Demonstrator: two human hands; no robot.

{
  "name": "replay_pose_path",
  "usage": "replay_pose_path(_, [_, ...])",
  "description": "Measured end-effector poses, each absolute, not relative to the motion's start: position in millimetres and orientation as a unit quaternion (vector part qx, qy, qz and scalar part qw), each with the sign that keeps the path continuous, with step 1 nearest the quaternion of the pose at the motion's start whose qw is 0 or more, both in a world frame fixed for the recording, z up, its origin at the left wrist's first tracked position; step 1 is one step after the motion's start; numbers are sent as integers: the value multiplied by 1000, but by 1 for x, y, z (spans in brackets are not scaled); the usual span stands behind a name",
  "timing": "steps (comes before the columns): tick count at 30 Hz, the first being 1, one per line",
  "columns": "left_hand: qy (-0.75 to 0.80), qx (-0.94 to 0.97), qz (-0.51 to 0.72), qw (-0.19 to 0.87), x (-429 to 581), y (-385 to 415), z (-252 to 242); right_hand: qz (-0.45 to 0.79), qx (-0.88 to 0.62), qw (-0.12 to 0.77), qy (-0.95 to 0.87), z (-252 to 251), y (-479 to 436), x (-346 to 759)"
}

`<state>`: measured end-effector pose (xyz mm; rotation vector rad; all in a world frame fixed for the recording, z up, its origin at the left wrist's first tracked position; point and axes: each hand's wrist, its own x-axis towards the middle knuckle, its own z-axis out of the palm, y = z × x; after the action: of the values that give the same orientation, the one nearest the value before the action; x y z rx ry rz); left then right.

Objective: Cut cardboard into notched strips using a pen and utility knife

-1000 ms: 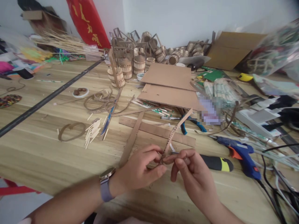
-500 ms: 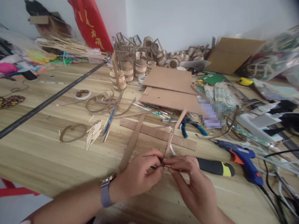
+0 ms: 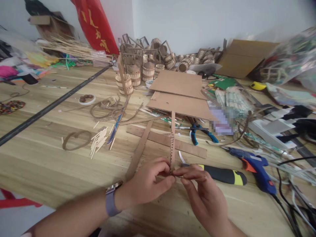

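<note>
A narrow cardboard strip [image 3: 172, 141] with a ridged, corrugated edge points away from me, its near end pinched between both hands. My left hand [image 3: 150, 181], with a watch on the wrist, is closed on that end with thumb and fingers. From the right, my right hand [image 3: 204, 194] grips the same end between thumb and fingertips; the exact spot is partly hidden by the fingers. Flat cardboard strips [image 3: 139, 149] lie just beyond my left hand. Beside my right hand is a black and yellow handled tool [image 3: 222, 174].
A blue glue gun [image 3: 254, 168] with cables lies at right, blue-handled pliers [image 3: 195, 135] ahead. Wooden sticks [image 3: 98, 143] and a curled strip [image 3: 76, 141] are at left. Cardboard sheets [image 3: 177, 84] and small slatted buckets [image 3: 124, 85] stand farther back. A long black bar [image 3: 54, 105] crosses the left side.
The strip's far end has swung left, from leaning right to pointing nearly straight ahead. Both hands remain closed on its near end, with the fingers slightly shifted.
</note>
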<state>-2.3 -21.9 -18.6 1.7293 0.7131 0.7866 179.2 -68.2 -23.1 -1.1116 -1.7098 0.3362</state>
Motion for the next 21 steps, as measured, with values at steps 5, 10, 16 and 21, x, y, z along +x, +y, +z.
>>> replay_pose_path(5, [302, 721, 343, 520, -1, -21, -22, 57, -441, 464, -766, -19, -64, 179])
replay_pose_path(10, [306, 738, 311, 516, -2, -23, -23, 35, -445, 437, -781, -17, -63, 182])
replay_pose_path(16, [294, 790, 263, 469, -4, -26, -20, 19, -483, 431, -762, -17, -65, 185])
replay_pose_path(21, [273, 810, 267, 446, -4, -24, -17, 62, -501, 444, -741, -18, -67, 186])
